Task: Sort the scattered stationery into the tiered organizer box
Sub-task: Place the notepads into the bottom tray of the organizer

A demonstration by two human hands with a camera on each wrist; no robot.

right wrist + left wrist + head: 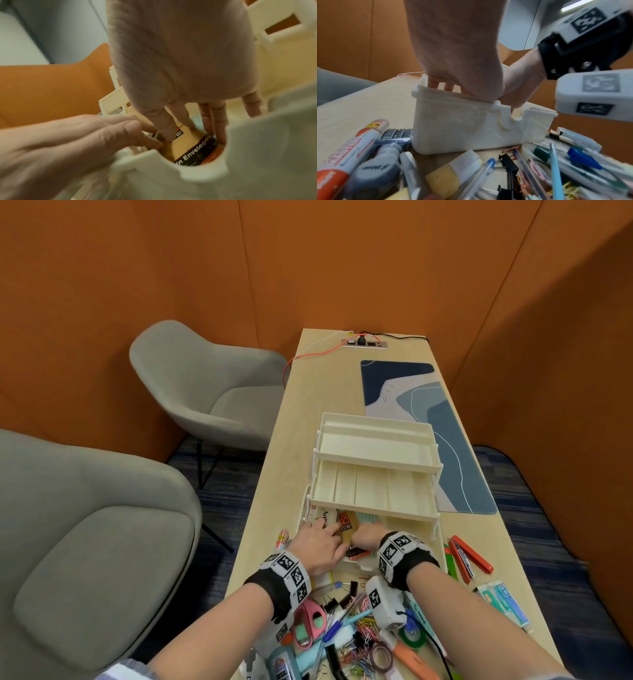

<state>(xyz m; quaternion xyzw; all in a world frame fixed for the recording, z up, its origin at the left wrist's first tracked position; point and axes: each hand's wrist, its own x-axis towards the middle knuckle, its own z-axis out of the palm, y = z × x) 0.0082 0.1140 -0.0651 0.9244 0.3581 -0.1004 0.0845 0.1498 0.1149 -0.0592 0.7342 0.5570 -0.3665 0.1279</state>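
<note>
The cream tiered organizer box (373, 470) stands on the table with its two upper trays swung back and bare. Both hands reach into its bottom compartment. My right hand (368, 537) curls down over a brown envelope pack (347, 534). In the right wrist view its thumb lies on the envelope pack (190, 143) and its fingers go down past the pack's far edge. My left hand (322, 542) lies with fingers stretched out, tips on the contents beside the pack. The box's front wall (462, 128) hides the fingertips in the left wrist view.
Scattered stationery lies at the table's near end: pink scissors (310, 623), a glue bottle (282, 666), pens, binder clips (342, 597), tape rolls (382, 657). Red-handled pliers (469, 556) and a teal packet (503, 604) lie right of the box. A blue desk mat (428, 422) lies behind it, grey chairs (205, 392) to the left.
</note>
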